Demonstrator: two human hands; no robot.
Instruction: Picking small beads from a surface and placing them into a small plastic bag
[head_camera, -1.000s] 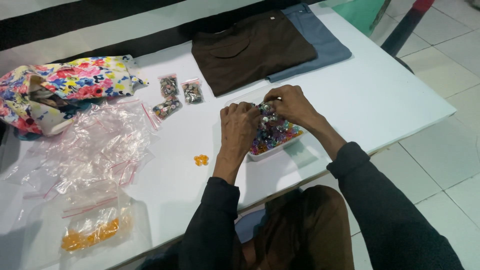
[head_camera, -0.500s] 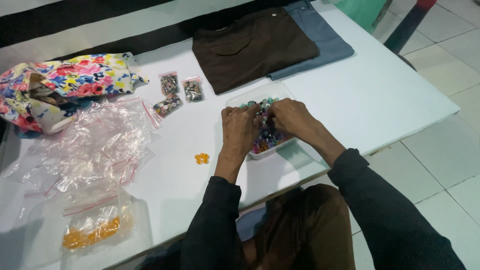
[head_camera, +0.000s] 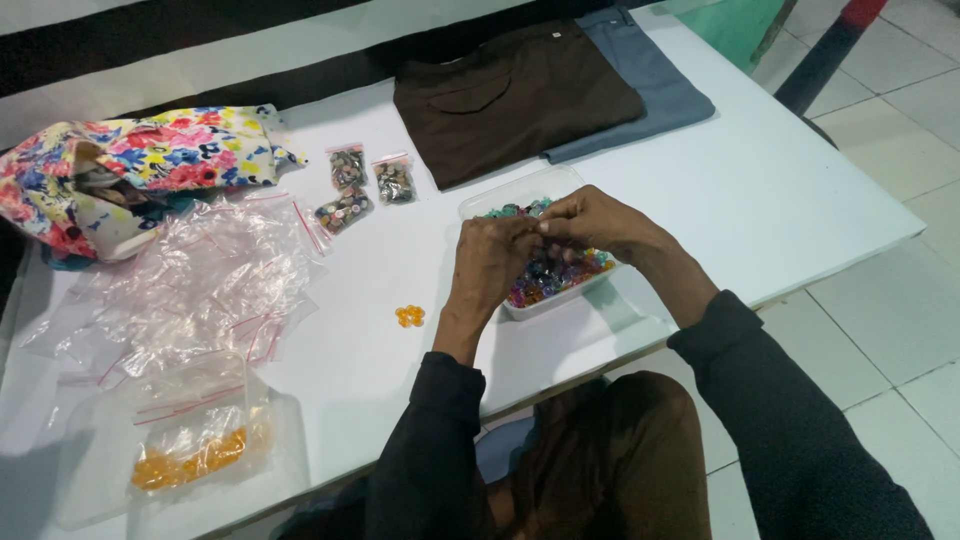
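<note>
Head view, looking down: I am sitting at a white table (head_camera: 800, 200), and both my hands are meeting over a shallow clear plastic tray of mixed coloured beads (head_camera: 560, 275). My left hand (head_camera: 490, 262) and my right hand (head_camera: 592, 222) are curling inward with fingertips pinching together above the beads; whatever they are pinching is too small to tell. The tray is lying just in front of me, near the table's close edge. A small cluster of orange beads (head_camera: 409, 316) is sitting on the table to the left of my left wrist. Further left, a heap of empty clear zip bags (head_camera: 200, 290) is spreading out, and a clear bag of orange beads (head_camera: 190, 455) is lying nearer me. Three small filled bags (head_camera: 362, 185), a floral fabric pouch (head_camera: 140, 170) and folded brown and grey-blue garments (head_camera: 520, 95) are lying at the far side.
</note>
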